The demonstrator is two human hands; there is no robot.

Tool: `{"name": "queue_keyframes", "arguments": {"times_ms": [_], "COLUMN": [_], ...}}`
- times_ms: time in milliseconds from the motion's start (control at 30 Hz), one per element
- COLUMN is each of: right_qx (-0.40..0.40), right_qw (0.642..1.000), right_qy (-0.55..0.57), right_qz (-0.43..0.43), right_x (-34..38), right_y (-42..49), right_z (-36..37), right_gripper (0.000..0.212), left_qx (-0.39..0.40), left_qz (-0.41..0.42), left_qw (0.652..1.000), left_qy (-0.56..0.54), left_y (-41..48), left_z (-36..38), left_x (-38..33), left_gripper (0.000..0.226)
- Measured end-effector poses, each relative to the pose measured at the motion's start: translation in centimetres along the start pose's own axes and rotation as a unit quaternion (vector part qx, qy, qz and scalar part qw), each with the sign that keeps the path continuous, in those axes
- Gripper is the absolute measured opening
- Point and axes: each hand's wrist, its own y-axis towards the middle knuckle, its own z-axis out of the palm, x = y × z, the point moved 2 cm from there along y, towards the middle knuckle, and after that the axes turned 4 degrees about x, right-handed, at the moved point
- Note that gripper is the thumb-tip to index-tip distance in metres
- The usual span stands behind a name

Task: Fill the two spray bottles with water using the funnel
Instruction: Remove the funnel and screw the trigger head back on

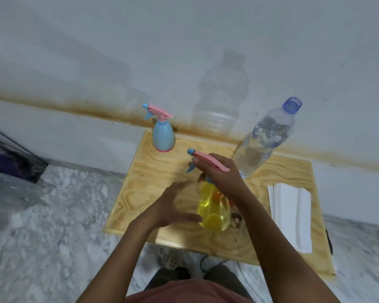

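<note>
So my right hand (222, 176) is wrapped around the neck of the yellow spray bottle (213, 212), fingers clenched just under the pink-and-blue spray head (206, 161). That bottle stands upright near the middle of the wooden counter (153, 176), long axis vertical, nozzle pointing left and a bit toward the wall. There's something orange showing through the yellow plastic, can't tell what it is.

My left hand (173, 204) is beside the yellow bottle on its left, fingers spread open and blurry, thumb close to the base; can't tell if it's actually touching.

The blue spray bottle (163, 136) sits behind and to the left of the yellow one, well apart, at the counter's far edge by the wall. Upright too, head screwed on, nozzle pointing left.

Behind and to the right of the yellow bottle is a clear water bottle (265, 141), cap off, roughly half full. A stack of white paper towels (291, 215) lies to the right of the yellow bottle near the counter's right edge.
</note>
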Motion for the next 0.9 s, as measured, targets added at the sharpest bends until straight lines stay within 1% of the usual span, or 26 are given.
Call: {"name": "queue_keyframes", "arguments": {"times_ms": [67, 133, 233, 267, 333, 367, 400, 433, 500, 533, 633, 667, 833, 900], "right_qx": [-0.009, -0.005, -0.01, -0.01, -0.018, -0.026, -0.035, -0.044, -0.055, -0.06, -0.078, -0.08, -0.105, -0.109], "right_qw": [0.999, 0.998, 0.997, 0.996, 0.995, 0.994, 0.992, 0.991, 0.99, 0.99, 0.987, 0.985, 0.979, 0.978], "right_qy": [0.017, 0.022, 0.011, 0.0, -0.042, -0.066, -0.087, -0.101, -0.104, -0.102, -0.125, -0.134, -0.172, -0.177], "right_qz": [-0.032, -0.06, -0.081, -0.084, -0.086, -0.084, -0.08, -0.078, -0.077, -0.075, -0.068, -0.066, -0.044, -0.032], "right_x": [0.7, 1.4, 2.4, 2.5, 1.8, 1.3, 0.7, 0.1, -0.5, -0.7, -0.9, -1.0, -1.9, -2.2], "right_y": [-0.2, -0.2, -0.2, -0.2, -0.1, -0.1, -0.1, 0.0, 0.2, 0.6, 2.7, 3.6, 8.6, 10.3], "right_z": [0.2, 0.4, 0.3, 0.2, 0.0, -0.2, -0.4, -0.6, -0.9, -1.1, -1.3, -1.3, -1.2, -1.2], "right_gripper": [0.019, 0.019, 0.018, 0.024, 0.043, 0.049, 0.047, 0.042, 0.03, 0.028, 0.034, 0.035, 0.044, 0.039], "left_qx": [-0.037, -0.091, -0.132, -0.141, -0.165, -0.177, -0.19, -0.2, -0.209, -0.212, -0.232, -0.24, -0.26, -0.257], "left_qz": [0.054, 0.08, 0.105, 0.108, 0.106, 0.103, 0.103, 0.105, 0.113, 0.116, 0.106, 0.104, 0.082, 0.064], "left_qw": [0.997, 0.991, 0.983, 0.981, 0.978, 0.976, 0.973, 0.971, 0.969, 0.969, 0.967, 0.965, 0.962, 0.964], "left_qy": [-0.035, -0.054, -0.067, -0.072, -0.075, -0.074, -0.074, -0.074, -0.064, -0.053, -0.022, -0.01, 0.002, -0.004], "left_y": [0.0, 0.4, 0.8, 0.9, 1.2, 1.4, 1.6, 1.9, 2.8, 3.4, 5.5, 6.4, 11.1, 13.0], "left_z": [0.7, 1.0, 1.0, 0.9, 0.5, 0.2, -0.1, -0.5, -1.2, -1.5, -2.7, -3.2, -5.6, -6.0], "left_x": [-1.7, -2.7, -3.4, -3.4, -3.4, -3.3, -3.4, -3.3, -3.2, -3.1, -2.9, -3.0, -3.0, -2.4], "left_gripper": [0.097, 0.087, 0.081, 0.08, 0.079, 0.077, 0.075, 0.072, 0.073, 0.074, 0.087, 0.087, 0.077, 0.075]}}
